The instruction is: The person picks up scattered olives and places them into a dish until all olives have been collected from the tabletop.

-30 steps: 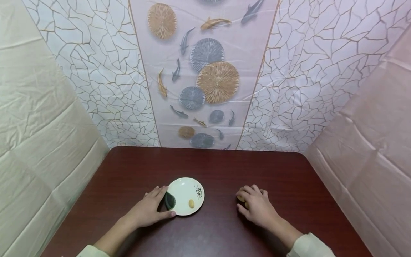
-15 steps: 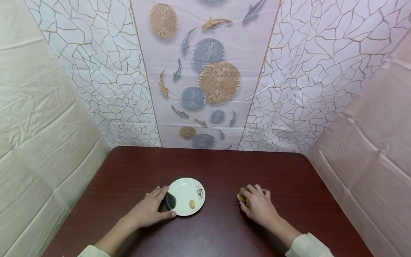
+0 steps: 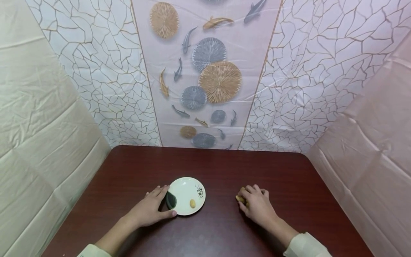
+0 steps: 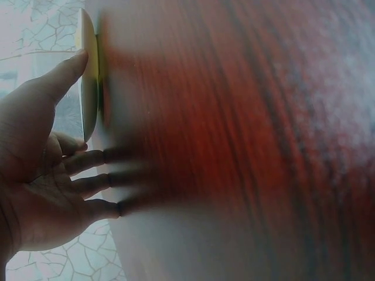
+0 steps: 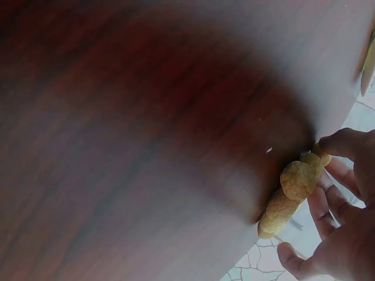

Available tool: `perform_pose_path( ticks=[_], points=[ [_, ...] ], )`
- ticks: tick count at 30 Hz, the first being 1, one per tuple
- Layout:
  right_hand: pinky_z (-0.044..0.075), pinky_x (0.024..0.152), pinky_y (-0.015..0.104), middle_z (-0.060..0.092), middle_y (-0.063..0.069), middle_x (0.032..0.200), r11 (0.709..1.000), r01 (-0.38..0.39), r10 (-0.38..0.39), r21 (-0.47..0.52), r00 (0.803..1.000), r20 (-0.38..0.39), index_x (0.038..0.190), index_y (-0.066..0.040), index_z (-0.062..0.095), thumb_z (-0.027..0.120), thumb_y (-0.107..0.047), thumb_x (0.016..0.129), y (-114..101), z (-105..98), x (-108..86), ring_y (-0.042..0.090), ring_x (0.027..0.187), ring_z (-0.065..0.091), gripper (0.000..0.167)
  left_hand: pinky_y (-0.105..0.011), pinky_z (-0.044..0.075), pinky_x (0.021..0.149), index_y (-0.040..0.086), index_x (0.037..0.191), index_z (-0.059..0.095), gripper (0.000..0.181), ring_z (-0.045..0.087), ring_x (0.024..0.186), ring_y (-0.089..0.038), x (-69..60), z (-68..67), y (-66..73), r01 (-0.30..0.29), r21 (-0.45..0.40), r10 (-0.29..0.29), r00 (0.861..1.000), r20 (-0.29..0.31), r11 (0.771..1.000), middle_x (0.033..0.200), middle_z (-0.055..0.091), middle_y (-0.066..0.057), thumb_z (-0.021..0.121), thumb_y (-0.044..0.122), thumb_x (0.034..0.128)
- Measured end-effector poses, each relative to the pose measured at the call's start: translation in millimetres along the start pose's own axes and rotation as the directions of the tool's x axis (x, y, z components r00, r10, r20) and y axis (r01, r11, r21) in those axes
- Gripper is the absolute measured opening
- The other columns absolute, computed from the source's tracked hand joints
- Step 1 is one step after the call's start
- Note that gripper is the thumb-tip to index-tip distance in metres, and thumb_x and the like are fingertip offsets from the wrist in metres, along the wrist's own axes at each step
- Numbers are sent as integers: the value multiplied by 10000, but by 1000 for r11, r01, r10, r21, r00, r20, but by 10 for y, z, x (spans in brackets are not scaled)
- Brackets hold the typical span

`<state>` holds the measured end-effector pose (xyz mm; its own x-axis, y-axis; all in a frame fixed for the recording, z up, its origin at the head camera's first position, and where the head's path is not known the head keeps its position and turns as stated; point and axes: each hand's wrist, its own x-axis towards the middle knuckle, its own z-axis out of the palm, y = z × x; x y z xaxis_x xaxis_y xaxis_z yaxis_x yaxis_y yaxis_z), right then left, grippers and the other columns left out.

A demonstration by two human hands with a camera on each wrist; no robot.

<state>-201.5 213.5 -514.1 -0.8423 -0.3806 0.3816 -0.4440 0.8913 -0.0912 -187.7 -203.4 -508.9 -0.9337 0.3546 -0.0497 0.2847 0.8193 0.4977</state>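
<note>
Your L hand [image 3: 149, 208] is spread, fingers & thumb fairly straight, at the L side of the small round white plate [image 3: 183, 192], touching its rim; L wrist cam shows your L thumb [image 4: 70, 67] on the edge. Plate sits L of ctr on the dark red-brown table [image 3: 212, 232], w/ a dark green patch [image 3: 171, 200] by your fingers & a small dark floral print [image 3: 200, 191] opp. One yellowish peanut-like piece [image 3: 192, 203] lies on it, nr the near R rim.

Your R hand [image 3: 258, 206] is well apart to the R, fingers bent over a cluster of tan, knobbly peanut-like pieces [image 5: 299, 178] on the tabletop. R wrist cam: your R thumb [image 5: 340, 142] is at the small end piece; can't tell if it's actually pinched. Pieces touch or overlap, exact no. unclear. Koi-print cloth [image 3: 220, 82] hangs behind the table.
</note>
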Motion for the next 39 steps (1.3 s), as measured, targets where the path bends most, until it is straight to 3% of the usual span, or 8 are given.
perform_pose_path(
  ticks=[8,23,39],
  points=[
    [534,920,686,717,-22,994,1000,8,-7,15,1000,-19,1013,-178,766,952,-166,830,-20,-47,44,243,978,614,261,-797,306,1268,-56,1678,383,1117,365,1616,-558,40,-40,21,-5,1,5,1000,-2,1000,1708,432,-324,821,634,917],
    [525,944,695,725,-40,1036,996,0,-2,92,1000,20,1070,-178,798,918,-147,876,-172,-70,92,206,978,594,230,-812,305,1257,-62,1680,374,1131,368,1608,-575,-19,-33,10,3,-5,-3,1000,5,1000,1704,425,-341,823,639,914],
    [535,926,692,729,-40,1044,990,82,-78,116,996,-38,1086,-192,812,913,-174,883,-339,-73,222,248,975,609,228,-804,302,1265,-66,1682,367,1138,356,1617,-567,-25,-14,14,2,-3,-2,1000,8,1000,1707,416,-345,818,644,915]
  ],
)
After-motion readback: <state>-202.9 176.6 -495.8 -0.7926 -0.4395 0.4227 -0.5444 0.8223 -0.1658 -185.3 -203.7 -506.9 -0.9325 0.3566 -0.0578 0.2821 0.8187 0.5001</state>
